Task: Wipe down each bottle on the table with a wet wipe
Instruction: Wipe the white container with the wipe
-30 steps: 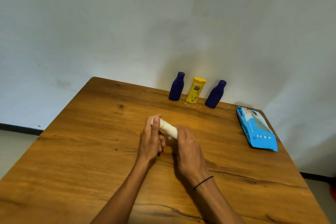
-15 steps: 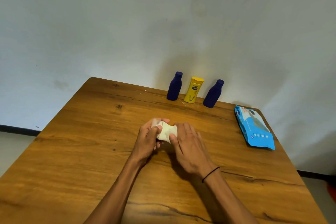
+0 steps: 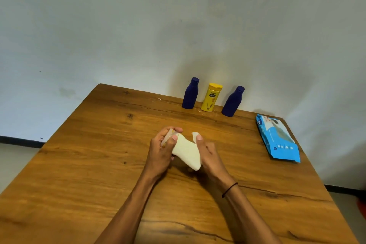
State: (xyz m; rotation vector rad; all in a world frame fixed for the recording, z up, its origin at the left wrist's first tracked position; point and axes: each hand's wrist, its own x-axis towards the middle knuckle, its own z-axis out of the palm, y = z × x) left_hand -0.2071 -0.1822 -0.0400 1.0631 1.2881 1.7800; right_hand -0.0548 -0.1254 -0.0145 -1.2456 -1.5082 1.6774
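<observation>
Head view: bottle (image 3: 167,139) mostly behind left hand (image 3: 160,152).

A wooden table (image 3: 83,174) stands against a pale wall (image 3: 138,35).

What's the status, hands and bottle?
Left hand grips cream bottle; right hand pinches wet wipe against it. Three bottles untouched at wall. Nothing in the way.

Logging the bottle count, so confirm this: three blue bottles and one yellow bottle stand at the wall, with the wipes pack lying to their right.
Wrong count. The head view shows two blue bottles, with the yellow bottle between them at the wall. The wipes pack does lie to their right.
</observation>
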